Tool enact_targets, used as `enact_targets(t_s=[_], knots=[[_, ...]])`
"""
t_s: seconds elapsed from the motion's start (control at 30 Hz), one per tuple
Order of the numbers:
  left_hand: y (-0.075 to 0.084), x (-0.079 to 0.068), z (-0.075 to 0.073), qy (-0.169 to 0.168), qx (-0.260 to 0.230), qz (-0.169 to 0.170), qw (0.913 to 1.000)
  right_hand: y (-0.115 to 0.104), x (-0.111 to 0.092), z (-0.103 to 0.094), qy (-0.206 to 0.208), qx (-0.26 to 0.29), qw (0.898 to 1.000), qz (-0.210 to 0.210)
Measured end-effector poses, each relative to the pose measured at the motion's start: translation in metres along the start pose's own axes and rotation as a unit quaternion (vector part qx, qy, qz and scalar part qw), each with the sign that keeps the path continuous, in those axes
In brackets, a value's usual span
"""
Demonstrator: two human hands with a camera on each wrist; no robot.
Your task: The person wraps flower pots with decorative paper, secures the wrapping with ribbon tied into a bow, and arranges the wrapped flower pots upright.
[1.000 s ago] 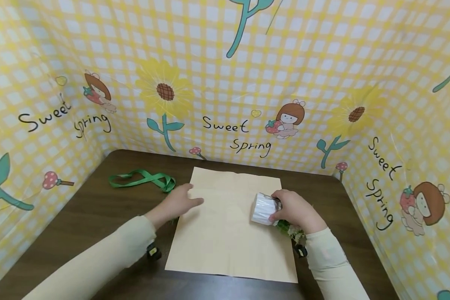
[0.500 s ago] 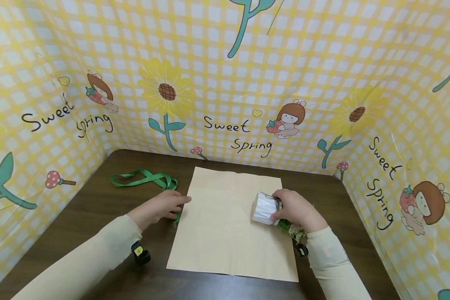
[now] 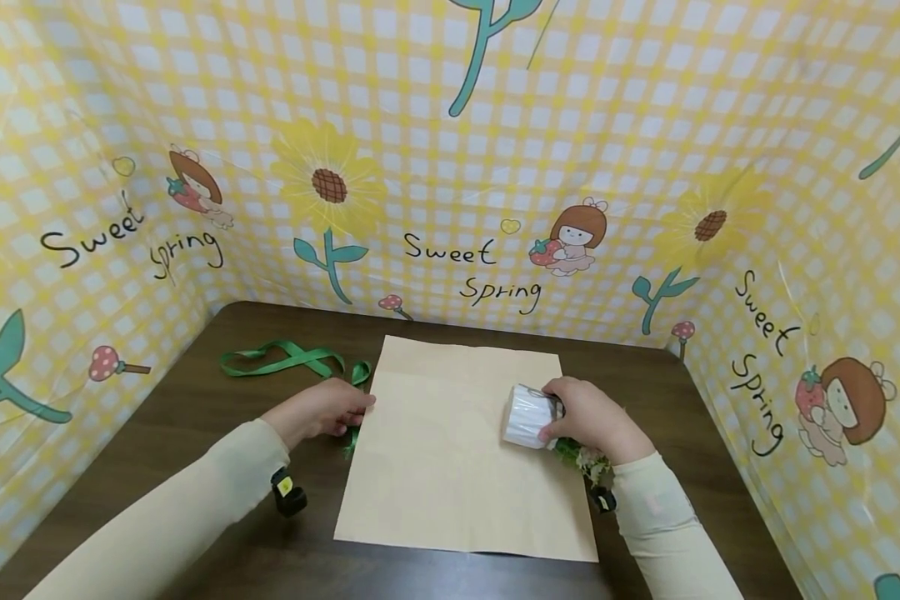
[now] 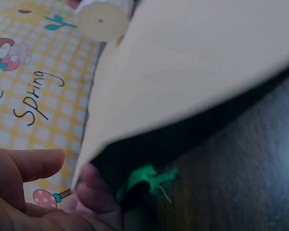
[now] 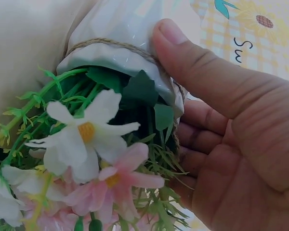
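Note:
A cream sheet of paper [image 3: 450, 475] lies on the dark table. At its left edge, my left hand [image 3: 321, 408] has curled fingers on the border; in the left wrist view the edge of the paper [image 4: 192, 62] stands raised, with a dark gap below. My right hand [image 3: 588, 417] grips a white pot [image 3: 527, 417] tipped on its side over the paper's right half. The right wrist view shows twine [image 5: 115, 44] round its neck, my thumb [image 5: 176, 38] pressing its side, and white flowers [image 5: 86, 132], pink flowers [image 5: 118, 180] and green leaves coming out.
A green ribbon [image 3: 270, 367] lies loosely looped at the back left; its frayed end [image 4: 159, 180] shows beside the left hand, under the paper's edge. A yellow checked cloth [image 3: 450, 167] with printed flowers surrounds the table [image 3: 157, 433] on three sides.
My left hand has drawn back left from above the paper, and its spread fingers have curled in at the paper's left edge. The right hand and pot have stayed put.

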State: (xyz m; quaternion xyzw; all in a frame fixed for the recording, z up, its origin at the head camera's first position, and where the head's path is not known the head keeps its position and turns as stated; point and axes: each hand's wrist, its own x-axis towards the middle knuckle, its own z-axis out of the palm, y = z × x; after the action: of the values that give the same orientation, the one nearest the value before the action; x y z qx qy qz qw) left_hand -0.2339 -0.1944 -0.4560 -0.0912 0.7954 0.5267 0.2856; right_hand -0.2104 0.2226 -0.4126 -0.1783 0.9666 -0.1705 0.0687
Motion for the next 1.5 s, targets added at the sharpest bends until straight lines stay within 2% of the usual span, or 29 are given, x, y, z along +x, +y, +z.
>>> enact_targets(t_s=[0.2, 0.43, 0.7, 0.93, 1.13, 1.33, 1.4, 1.5], knots=[[-0.005, 0.004, -0.002, 0.001, 0.01, 0.031, 0.9995, 0.0, 0.001, -0.001, -0.003, 0.008, 1.0, -0.004], [-0.007, -0.006, -0.001, -0.005, 0.008, 0.039, 0.9992, 0.006, 0.004, -0.003, -0.013, 0.017, 1.0, -0.019], [-0.016, -0.018, 0.003, -0.031, -0.04, 0.04, 0.9979, 0.01, 0.005, 0.001, -0.02, 0.01, 0.998, -0.052], [-0.017, -0.027, -0.007, -0.058, -0.082, 0.06, 0.9932, 0.005, 0.008, 0.006, -0.025, 0.006, 0.998, -0.059], [-0.01, -0.041, -0.018, -0.074, -0.075, 0.093, 0.9901, -0.009, 0.012, 0.009, -0.032, 0.003, 0.997, -0.066], [0.004, -0.056, -0.027, -0.076, -0.075, 0.119, 0.9871, -0.025, 0.014, 0.012, -0.038, 0.014, 0.997, -0.06], [0.011, -0.062, -0.028, -0.072, -0.067, 0.133, 0.9863, -0.031, 0.015, 0.014, -0.04, 0.013, 0.997, -0.064], [0.021, -0.071, -0.029, -0.054, -0.028, 0.16, 0.9853, -0.038, 0.017, 0.017, -0.043, 0.011, 0.997, -0.07]])
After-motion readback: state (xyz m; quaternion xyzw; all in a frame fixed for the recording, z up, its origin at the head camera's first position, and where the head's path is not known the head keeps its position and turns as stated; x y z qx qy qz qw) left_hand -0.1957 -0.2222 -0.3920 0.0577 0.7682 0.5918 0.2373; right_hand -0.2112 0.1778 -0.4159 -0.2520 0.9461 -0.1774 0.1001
